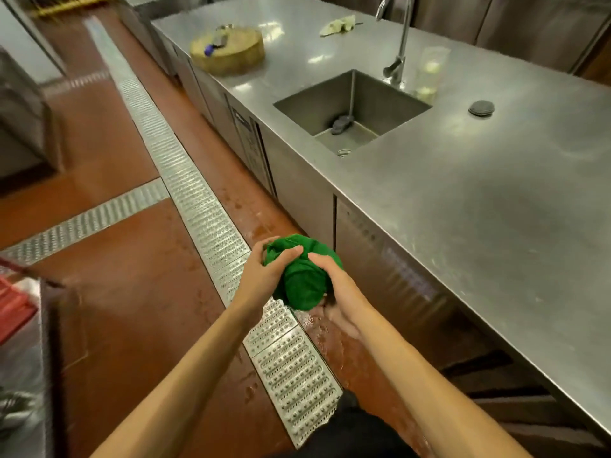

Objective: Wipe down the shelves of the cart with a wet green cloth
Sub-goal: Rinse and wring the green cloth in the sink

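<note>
Looking down from my head, I hold the green cloth (302, 276) bunched into a tight wad between both hands, out in front of my body. My left hand (263, 276) grips its upper left side, thumb laid across the top and fingers curled round the far edge. My right hand (342, 294) cups it from the lower right, thumb pressed on the top and fingers wrapped underneath, so the cloth sits squeezed between the two palms. It hangs in the air above the red floor (115, 309), over the metal drain grate (198, 206) and just beside the front of the steel counter (463, 200). Wet marks shine on the floor below my hands. Farther along the counter are a sink (391, 105), a tap (400, 44) and a round chopping block (238, 57).
</note>
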`<state>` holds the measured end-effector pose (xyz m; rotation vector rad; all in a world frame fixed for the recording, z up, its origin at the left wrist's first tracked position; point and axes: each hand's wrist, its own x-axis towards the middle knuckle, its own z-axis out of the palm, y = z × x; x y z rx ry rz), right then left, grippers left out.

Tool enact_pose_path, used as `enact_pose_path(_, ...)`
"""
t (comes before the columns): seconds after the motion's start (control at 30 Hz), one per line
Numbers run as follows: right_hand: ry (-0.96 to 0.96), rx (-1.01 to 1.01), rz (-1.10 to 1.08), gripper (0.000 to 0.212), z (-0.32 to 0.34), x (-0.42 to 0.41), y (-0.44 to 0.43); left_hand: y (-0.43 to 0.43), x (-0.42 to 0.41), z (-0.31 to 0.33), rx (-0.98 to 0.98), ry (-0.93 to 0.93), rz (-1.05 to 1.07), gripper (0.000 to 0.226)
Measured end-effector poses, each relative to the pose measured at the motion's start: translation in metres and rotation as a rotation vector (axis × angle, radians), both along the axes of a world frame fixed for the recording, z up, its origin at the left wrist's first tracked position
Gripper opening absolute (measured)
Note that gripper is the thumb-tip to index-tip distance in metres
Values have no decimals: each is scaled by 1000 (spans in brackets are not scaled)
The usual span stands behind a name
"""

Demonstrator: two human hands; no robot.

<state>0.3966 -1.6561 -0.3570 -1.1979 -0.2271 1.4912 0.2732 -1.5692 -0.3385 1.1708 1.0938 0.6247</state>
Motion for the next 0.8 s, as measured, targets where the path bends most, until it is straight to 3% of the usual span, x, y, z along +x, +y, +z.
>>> enact_pose_path(0.13,-62,40,1,51,1,38,40,36,34,1,-96,-26,20,77)
enact_pose_path(0.3,-147,84,-12,28,0,74,88,76,67,1,-196,-91,44,65)
enact_pose_path(0.4,-145,142,-27,42,0,94,119,104,86,4,-278,-137,11,46)
enact_pose_path(0.47,-255,157,-36,58,-1,103,140,123,96,2,-343,-171,-14,36)
enact_pose_path(0.63,-531,227,2,66,-6,116,197,187,118,-6,-512,-389,-74,63)
enact_pose_path(0.8,-708,221,-15,72,-1,132,278,285,142,-5,-479,-392,-133,60)
